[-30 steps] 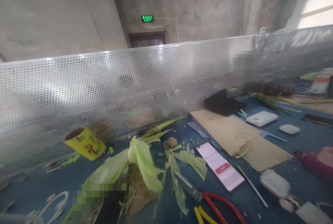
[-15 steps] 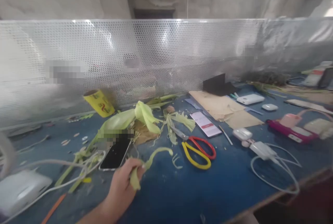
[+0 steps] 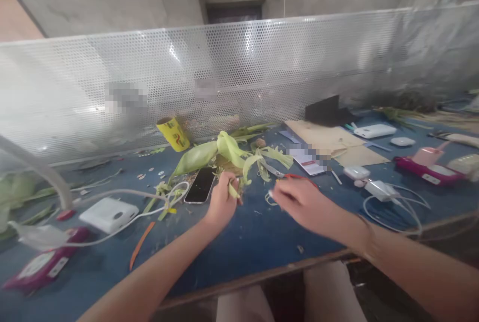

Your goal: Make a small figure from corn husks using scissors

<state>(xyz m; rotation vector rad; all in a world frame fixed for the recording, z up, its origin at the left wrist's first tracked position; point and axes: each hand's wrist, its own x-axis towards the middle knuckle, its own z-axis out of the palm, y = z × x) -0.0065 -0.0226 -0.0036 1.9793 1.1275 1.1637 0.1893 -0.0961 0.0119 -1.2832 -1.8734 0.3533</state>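
Observation:
My left hand (image 3: 223, 196) is closed round a strip of pale green husk (image 3: 234, 189), close to the right side of a dark-screened phone (image 3: 200, 185). My right hand (image 3: 297, 201) hovers over the red and yellow handled scissors (image 3: 273, 167) and hides most of their handles. Its fingers are pressed together near a thin pale curl of husk (image 3: 270, 199); whether they hold anything is too blurred to tell. Behind the left hand lie larger green husk leaves (image 3: 198, 157).
A yellow roll (image 3: 174, 134) stands by the perforated metal screen (image 3: 149, 72). Brown paper (image 3: 325, 137), a lit phone (image 3: 309, 161) and white chargers (image 3: 379, 189) with cables lie to the right. A white adapter (image 3: 108, 214) and a magenta power strip (image 3: 48, 262) are at left.
My right hand has come into view over the scissors. My left hand still holds husk and shows farther up and right. The camera view has shifted, showing more of the table's left side.

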